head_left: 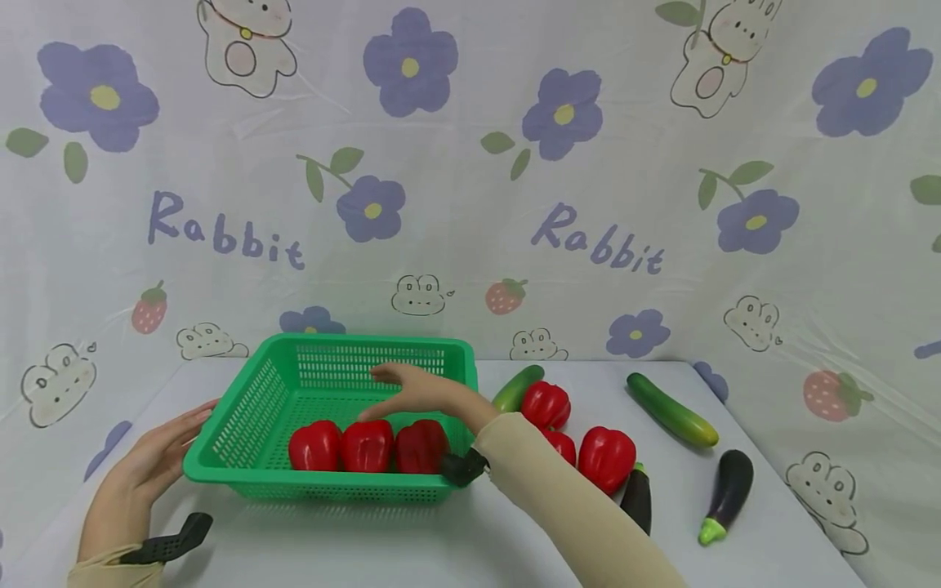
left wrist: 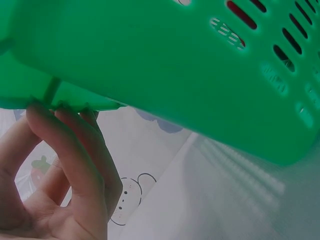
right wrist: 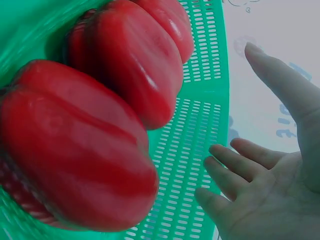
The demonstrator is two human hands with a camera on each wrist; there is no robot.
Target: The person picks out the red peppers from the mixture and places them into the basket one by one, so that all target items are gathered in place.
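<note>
A green plastic basket [head_left: 331, 477] with slotted walls stands in front of me, with three red bell peppers [head_left: 367, 446] lined up inside along its near wall. My left hand [head_left: 150, 457] is at the basket's left rim; in the left wrist view its bent fingers [left wrist: 75, 145] meet the underside of that rim. Over the basket, my right hand [head_left: 415, 390] reaches in from the right, thumb and fingers spread, holding nothing. In the right wrist view this hand [right wrist: 265, 185] is apart from the big bell peppers [right wrist: 80, 150].
Right of the basket lie more red bell peppers [head_left: 607, 459], a cucumber [head_left: 518, 389] partly behind them, and an eggplant [head_left: 638, 500] partly hidden by the right sleeve. Farther right are another cucumber [head_left: 672, 411] and another eggplant [head_left: 728, 495]. A printed cloth [head_left: 470, 163] hangs behind the table.
</note>
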